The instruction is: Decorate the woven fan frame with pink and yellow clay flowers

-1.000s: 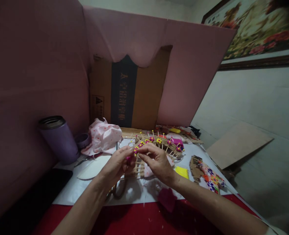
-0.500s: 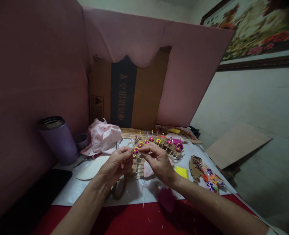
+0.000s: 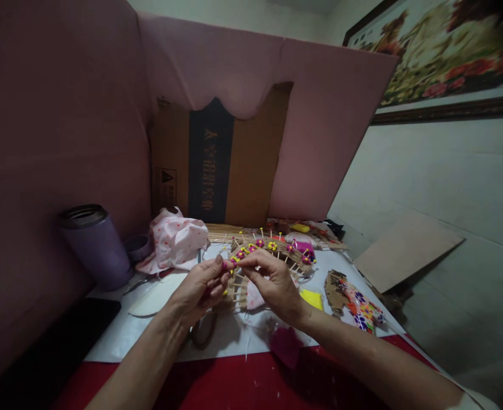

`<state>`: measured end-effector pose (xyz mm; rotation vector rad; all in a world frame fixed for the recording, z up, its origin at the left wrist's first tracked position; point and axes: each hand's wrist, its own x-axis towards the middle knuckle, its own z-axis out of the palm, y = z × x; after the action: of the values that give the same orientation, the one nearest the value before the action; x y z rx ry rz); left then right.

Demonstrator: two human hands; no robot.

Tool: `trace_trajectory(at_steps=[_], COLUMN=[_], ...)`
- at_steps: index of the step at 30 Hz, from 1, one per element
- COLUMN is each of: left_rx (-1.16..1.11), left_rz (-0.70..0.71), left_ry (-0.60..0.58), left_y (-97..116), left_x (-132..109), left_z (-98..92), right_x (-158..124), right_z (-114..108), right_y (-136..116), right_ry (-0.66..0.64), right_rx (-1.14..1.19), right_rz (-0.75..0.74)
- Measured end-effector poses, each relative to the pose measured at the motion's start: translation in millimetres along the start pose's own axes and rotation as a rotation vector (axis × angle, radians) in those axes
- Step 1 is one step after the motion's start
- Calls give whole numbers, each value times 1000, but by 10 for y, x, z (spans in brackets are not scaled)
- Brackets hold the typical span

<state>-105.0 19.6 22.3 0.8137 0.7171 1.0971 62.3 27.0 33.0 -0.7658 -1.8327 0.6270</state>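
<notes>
While the left hand [image 3: 198, 287] pinched a pink clay bit [image 3: 225, 265] between thumb and forefinger, the right hand [image 3: 272, 282] clamped its fingertips on the near edge of the stick frame [image 3: 277, 250]. That flower-studded frame lay on the white sheet [image 3: 149, 336], just behind both hands.

We pinch a pink bead [image 3: 225, 265] between left hand [image 3: 200, 287] and right hand [image 3: 272, 282], touching the stick frame [image 3: 268, 253]. A purple cup [image 3: 93, 245] and spotted cloth [image 3: 174, 239] sit left.
</notes>
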Motion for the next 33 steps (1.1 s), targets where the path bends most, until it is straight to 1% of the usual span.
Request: trace_trajectory(at_steps=[5, 11, 20, 24, 27, 30, 33], left_rx=[36, 27, 32, 70, 108, 144, 149], left_rz=[71, 63, 70, 45, 54, 72, 72], left_ry=[-25, -10, -19, -20, -10, -29, -38], left_y=[5, -47, -2, -14, -26, -42, -60], left_x=[4, 22, 16, 8, -4, -1, 11], left_z=[6, -36, -7, -3, 6, -4, -18], right_x=[-4, 9, 2, 10, 10, 4, 2], right_z=[-5, -7, 15, 28, 33, 42, 57], right_y=[-15, -57, -47, -48, -52, -45, -22], right_ry=[6, -11, -16, -25, -31, -52, -93], right_rx=[-13, -46, -71, -64, -69, -88, -154], right_rz=[-24, -48, -63, -76, -81, -93, -139])
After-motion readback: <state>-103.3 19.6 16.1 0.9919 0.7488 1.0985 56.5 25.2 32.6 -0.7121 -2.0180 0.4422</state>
